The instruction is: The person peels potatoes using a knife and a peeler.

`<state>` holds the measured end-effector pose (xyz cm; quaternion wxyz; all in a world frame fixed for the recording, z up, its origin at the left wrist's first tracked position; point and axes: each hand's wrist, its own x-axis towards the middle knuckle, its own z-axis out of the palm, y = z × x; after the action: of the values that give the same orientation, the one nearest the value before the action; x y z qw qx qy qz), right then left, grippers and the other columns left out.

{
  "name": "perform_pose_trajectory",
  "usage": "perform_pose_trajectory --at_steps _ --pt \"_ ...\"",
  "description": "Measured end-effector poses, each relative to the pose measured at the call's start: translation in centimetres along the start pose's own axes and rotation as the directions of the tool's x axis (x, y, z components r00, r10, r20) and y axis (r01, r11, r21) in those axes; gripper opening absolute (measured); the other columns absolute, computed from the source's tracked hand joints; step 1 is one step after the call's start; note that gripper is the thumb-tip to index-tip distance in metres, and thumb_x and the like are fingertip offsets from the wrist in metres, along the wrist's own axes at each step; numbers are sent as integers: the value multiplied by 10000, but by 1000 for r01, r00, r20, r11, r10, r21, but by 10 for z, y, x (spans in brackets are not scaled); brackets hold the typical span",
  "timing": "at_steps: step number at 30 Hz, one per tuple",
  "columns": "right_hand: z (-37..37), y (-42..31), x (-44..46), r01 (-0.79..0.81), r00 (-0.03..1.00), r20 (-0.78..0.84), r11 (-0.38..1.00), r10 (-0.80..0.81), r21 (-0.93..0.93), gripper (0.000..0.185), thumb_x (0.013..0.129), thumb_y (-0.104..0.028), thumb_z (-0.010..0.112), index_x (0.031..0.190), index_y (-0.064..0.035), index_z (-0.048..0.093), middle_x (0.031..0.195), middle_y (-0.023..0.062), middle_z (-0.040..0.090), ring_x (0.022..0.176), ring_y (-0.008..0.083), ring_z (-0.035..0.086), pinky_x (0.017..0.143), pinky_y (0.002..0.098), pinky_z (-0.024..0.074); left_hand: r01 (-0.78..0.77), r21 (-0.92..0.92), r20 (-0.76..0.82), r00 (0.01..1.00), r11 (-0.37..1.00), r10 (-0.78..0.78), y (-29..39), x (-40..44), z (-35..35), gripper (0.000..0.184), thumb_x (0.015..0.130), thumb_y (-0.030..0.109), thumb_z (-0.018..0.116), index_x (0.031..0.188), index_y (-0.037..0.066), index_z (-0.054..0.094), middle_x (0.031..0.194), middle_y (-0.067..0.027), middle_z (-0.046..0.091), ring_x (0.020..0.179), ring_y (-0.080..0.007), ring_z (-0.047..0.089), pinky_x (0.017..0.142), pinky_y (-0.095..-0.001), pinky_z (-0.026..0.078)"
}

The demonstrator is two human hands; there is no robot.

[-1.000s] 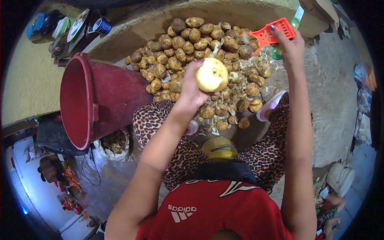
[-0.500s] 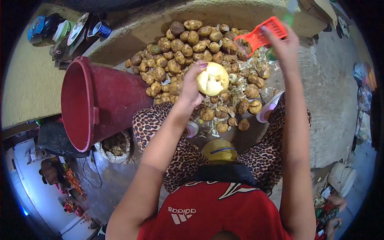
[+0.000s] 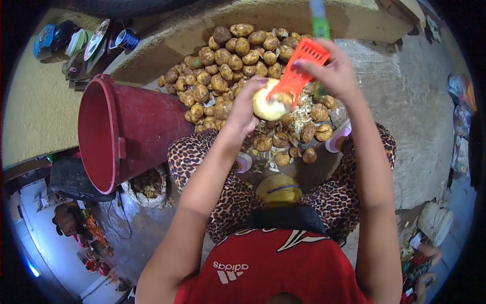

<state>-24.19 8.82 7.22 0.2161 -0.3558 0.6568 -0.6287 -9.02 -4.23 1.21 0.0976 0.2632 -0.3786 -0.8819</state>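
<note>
My left hand (image 3: 245, 105) is closed around a largely peeled, pale yellow potato (image 3: 267, 105), above the pile. My right hand (image 3: 334, 71) grips an orange slotted peeler (image 3: 304, 61), its head against the right side of the potato. A brownish patch shows on the potato near the peeler. Behind the right hand runs a green-handled knife (image 3: 320, 26), its blurred blade pointing up; it seems held in the same hand. Unpeeled brown potatoes (image 3: 217, 83) lie heaped below and beyond both hands, with peel scraps (image 3: 302, 112) among them.
A large dark red bucket (image 3: 136, 126) stands tilted on the left. A white sack (image 3: 147, 187) sits below it, and a low wall (image 3: 187, 30) runs behind the pile. A yellow container (image 3: 277, 190) is between my legs. Another person's hands (image 3: 428, 253) show at lower right.
My right hand has swung left and down with the peeler and knife, bringing the peeler onto the potato. The left hand stays nearly in place.
</note>
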Motion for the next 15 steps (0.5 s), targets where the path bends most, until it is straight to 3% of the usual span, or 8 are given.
perform_pose_trajectory --at_steps 2,4,7,8,11,15 --pt "-20 0 10 102 977 -187 995 -104 -23 245 735 -175 699 892 -17 598 756 25 617 659 80 579 599 217 477 6 7 7 1000 1000 -6 4 -5 2 286 786 241 486 975 26 491 913 -130 589 794 -244 619 719 -380 531" --pt "-48 1 24 231 884 -390 966 -258 -117 228 747 -169 688 890 -16 599 755 26 620 660 78 581 597 217 477 6 19 36 999 1000 -7 6 -8 -1 280 786 240 490 977 35 492 909 -124 587 791 -239 619 719 -387 530" --pt "-46 -5 13 113 926 -346 985 -150 -127 203 756 -171 679 865 -18 602 729 18 615 653 67 566 603 213 462 13 -13 -36 999 1000 -14 7 -8 0 303 795 263 486 1004 43 489 910 -123 587 815 -246 619 696 -408 538" --pt "-48 7 12 124 942 -269 952 -201 -279 187 763 -177 672 840 -21 601 703 11 608 635 59 548 575 222 450 21 -3 -41 999 1000 -21 8 -9 0 324 799 274 494 1028 45 480 924 -124 586 827 -248 618 689 -412 541" --pt "-36 6 11 35 969 -230 971 -90 -235 181 767 -179 667 833 -22 603 705 7 606 627 56 532 568 226 439 34 35 -26 999 999 -33 10 -8 1 397 801 294 532 1103 50 450 971 -126 579 860 -251 615 666 -411 554" --pt "-33 7 14 -84 977 -185 986 110 143 168 758 -158 670 846 -32 603 718 22 613 632 78 568 568 224 467 48 114 85 995 992 -57 11 -16 3 543 743 244 650 1185 48 402 1040 -117 565 877 -228 613 643 -361 568"
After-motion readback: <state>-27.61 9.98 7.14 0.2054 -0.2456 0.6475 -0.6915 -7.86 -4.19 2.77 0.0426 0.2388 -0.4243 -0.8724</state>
